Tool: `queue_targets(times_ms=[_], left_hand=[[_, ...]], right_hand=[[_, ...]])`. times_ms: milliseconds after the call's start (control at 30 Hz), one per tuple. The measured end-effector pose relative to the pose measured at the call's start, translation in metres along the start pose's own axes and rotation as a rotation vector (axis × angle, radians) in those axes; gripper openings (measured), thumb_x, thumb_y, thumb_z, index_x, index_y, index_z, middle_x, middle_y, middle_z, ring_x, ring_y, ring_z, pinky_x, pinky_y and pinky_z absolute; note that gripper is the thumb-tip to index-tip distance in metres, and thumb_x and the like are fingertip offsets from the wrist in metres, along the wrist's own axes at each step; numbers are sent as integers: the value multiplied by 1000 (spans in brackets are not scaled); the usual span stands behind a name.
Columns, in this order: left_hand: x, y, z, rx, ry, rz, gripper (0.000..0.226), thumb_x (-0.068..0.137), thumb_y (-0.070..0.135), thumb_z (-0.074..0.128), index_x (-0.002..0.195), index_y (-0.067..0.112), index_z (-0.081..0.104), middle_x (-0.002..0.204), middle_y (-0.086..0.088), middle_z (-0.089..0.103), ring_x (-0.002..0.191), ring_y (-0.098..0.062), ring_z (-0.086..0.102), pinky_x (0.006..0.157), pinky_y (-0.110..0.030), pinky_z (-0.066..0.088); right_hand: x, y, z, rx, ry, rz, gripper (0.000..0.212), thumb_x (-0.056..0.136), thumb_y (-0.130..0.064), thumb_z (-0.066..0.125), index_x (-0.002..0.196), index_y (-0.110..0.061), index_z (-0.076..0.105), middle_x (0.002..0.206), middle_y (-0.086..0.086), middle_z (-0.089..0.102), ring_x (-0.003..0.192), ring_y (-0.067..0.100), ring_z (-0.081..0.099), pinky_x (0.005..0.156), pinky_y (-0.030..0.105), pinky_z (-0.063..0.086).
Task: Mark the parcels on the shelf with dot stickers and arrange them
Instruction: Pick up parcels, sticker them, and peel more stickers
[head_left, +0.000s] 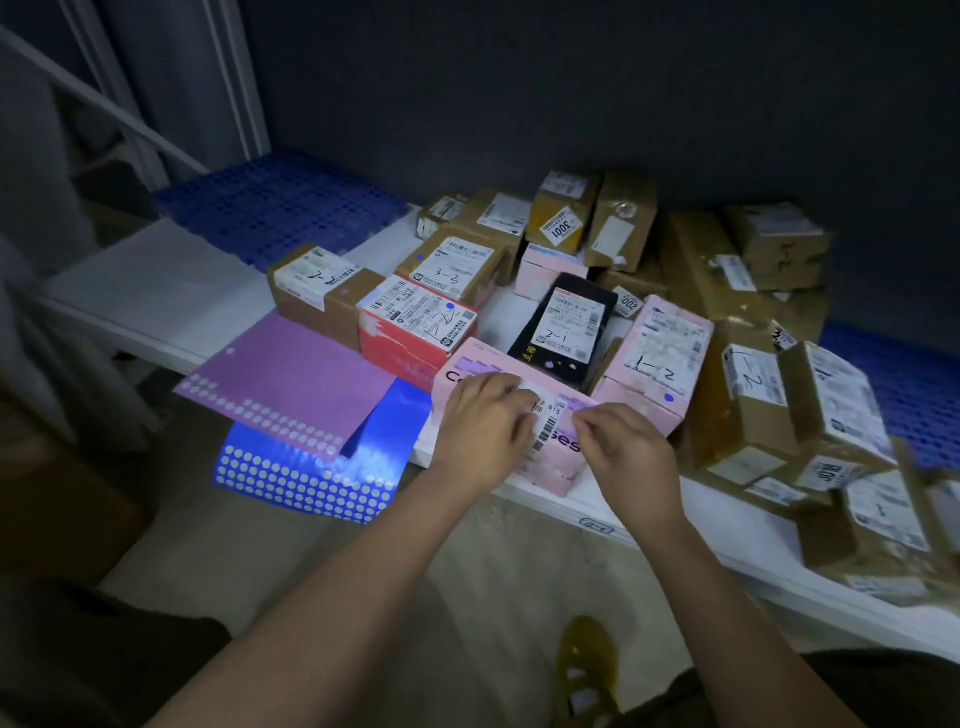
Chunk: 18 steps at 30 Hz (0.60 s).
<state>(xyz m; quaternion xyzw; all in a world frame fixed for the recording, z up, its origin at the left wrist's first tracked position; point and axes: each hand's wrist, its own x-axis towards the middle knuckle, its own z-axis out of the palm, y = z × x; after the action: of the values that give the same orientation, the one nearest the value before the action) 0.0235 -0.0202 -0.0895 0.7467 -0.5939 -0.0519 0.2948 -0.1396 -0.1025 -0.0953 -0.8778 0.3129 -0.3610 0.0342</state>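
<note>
At the front edge of the shelf (675, 525) we hold a pink parcel (558, 467), left hand (480, 421) resting on its label, fingers fairly straight, right hand (623, 447) pinching something tiny above it, probably a dot. Several parcels behind already carry dots; the brown boxes (831, 415) at right seem unmarked, so we judge roughly half remains. Sticker sheets (291, 374) lie left.

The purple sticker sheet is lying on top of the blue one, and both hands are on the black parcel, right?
Not quite. In the head view both hands, left and right, are on the pink parcel at the front edge of the shelf. The black parcel lies behind it, untouched. The purple sticker sheet does lie on top of the blue one.
</note>
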Motion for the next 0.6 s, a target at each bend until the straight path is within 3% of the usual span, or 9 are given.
queue_targets(times_ms=[267,367,433,500,600], left_hand=[[2,-4,1,-25,-13,-12,40,81,41,45,98,16,72,105,-4,68,101,-29,62,92,-27,30],[1,-4,1,-22,-10,-3,42,82,41,44,100,15,72,106,-5,68,103,-29,61,93,-27,29],[1,-3,0,-21,-17,-1,47,82,44,41,103,15,71,109,-4,67,107,-28,59,95,-26,27],[1,-3,-2,-23,-25,-1,50,83,46,38,106,16,70,112,-4,65,110,-28,56,97,-25,26],[1,-2,-1,-18,-17,-7,49,83,45,39,106,16,70,112,-4,66,108,-29,57,96,-25,26]], right_hand=[[9,9,4,-43,-155,-121,3,80,-9,70,82,-8,72,81,5,66,73,26,63,59,32,55],[15,7,-1,-89,-234,-165,9,75,-4,68,81,-9,73,80,6,65,72,29,64,51,37,55],[14,9,-7,-96,-293,-224,26,66,8,71,87,-9,75,84,7,67,73,30,66,49,36,56],[11,13,-16,-47,-340,-254,31,69,7,64,93,-9,75,92,5,68,76,27,67,54,35,56],[3,17,-25,119,-336,-116,31,78,2,56,99,-10,75,105,1,69,91,14,64,71,29,56]])
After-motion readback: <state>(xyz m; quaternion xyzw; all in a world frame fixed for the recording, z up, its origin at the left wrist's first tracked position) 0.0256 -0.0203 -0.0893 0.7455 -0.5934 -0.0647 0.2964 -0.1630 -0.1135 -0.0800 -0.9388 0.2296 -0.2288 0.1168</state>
